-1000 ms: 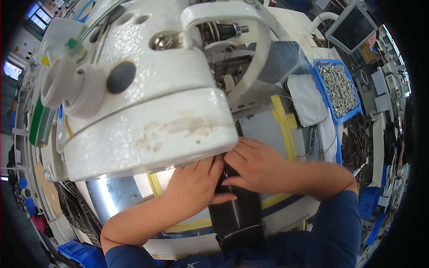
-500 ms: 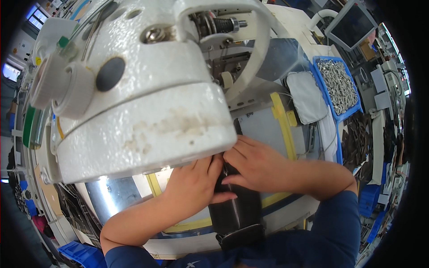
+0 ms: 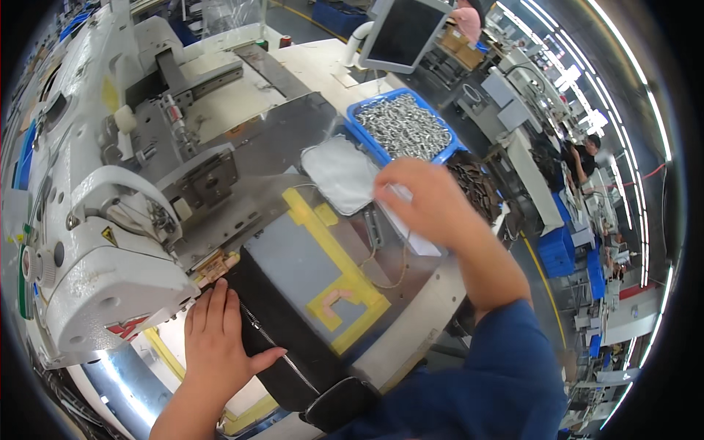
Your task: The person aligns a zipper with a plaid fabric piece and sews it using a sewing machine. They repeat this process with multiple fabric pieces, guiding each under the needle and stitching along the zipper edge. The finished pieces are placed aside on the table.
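Note:
A long black piece of material [image 3: 304,323] with a silver zipper [image 3: 301,372] along it lies under the edge of the white sewing machine [image 3: 110,286]. My left hand [image 3: 216,337] rests flat on its left side, fingers stretched forward beside the machine head and thumb spread out near the zipper. At the near end is a rounded black part [image 3: 341,405] edged with zipper. My right hand [image 3: 422,198] is raised above the right side of the work surface, between a white cloth pad [image 3: 339,174] and the metal pieces. Its fingers are bent and blurred, so any small thing in them is hidden.
A blue tray [image 3: 350,116] full of shiny metal pieces stands behind my right hand, with a pile of dark brown pieces [image 3: 473,183] beside it. Yellow tape [image 3: 334,257] marks the grey plate. A monitor [image 3: 405,33] stands at the back; other people [image 3: 584,158] are farther off.
My right hand has left the black piece and moved up and right toward the tray. My left hand stays on the piece. The view has turned right, so the machine appears farther left.

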Demonstrator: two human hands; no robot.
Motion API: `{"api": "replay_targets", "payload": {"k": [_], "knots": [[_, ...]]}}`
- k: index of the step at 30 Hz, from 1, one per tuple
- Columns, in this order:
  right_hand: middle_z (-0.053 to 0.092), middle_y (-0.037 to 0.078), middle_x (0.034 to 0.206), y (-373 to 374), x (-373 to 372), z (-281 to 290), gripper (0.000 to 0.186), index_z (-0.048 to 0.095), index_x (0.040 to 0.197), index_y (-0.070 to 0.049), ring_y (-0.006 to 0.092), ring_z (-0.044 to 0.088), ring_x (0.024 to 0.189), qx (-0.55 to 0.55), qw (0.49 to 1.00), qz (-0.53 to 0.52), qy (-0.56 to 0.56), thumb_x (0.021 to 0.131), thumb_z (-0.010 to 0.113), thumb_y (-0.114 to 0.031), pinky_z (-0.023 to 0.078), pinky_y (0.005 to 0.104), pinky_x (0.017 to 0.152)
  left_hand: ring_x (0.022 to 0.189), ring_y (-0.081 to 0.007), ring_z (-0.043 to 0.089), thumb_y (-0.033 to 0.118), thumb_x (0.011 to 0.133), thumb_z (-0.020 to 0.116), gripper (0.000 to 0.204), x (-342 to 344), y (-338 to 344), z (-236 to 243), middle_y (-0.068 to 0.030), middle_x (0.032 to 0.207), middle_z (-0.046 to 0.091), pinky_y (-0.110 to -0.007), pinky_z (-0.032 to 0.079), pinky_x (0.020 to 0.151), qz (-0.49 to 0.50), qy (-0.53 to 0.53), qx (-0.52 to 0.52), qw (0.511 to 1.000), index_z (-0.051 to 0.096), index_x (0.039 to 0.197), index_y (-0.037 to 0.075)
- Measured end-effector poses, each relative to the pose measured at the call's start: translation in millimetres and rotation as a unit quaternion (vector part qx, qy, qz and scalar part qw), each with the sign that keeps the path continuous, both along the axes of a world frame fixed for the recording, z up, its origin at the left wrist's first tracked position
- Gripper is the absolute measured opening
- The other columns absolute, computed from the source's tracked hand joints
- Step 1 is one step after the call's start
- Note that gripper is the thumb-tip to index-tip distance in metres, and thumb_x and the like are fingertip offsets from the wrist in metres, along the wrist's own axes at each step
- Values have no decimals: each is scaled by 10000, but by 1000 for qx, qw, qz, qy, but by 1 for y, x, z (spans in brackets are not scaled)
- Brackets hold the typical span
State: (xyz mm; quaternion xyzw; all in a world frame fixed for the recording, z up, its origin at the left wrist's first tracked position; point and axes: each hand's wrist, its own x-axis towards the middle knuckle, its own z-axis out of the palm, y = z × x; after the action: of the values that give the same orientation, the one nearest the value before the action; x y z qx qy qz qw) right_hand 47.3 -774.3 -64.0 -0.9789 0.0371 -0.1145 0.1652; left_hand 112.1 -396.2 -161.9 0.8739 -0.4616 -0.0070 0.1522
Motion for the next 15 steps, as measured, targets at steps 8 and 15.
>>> {"api": "replay_targets", "payload": {"k": [8, 15], "knots": [[728, 138, 757, -169, -65, -62, 282, 755, 814, -8, 258, 707, 743, 42, 927, -314, 199, 800, 887, -257, 549, 397, 725, 1376, -479, 510, 666, 655, 889, 1132, -2, 0, -2, -317, 1535, 517, -567, 395, 1173, 1, -8, -11, 1000, 561, 1400, -121], [736, 132, 744, -187, -62, -81, 195, 754, 807, 5, 216, 703, 731, 48, 941, -292, 166, 737, 888, -119, 544, 402, 720, 1361, -477, 533, 642, 640, 906, 1119, 3, 2, -2, -301, 1523, 535, -549, 421, 1159, -2, 8, -36, 999, 576, 1401, -109]]}}
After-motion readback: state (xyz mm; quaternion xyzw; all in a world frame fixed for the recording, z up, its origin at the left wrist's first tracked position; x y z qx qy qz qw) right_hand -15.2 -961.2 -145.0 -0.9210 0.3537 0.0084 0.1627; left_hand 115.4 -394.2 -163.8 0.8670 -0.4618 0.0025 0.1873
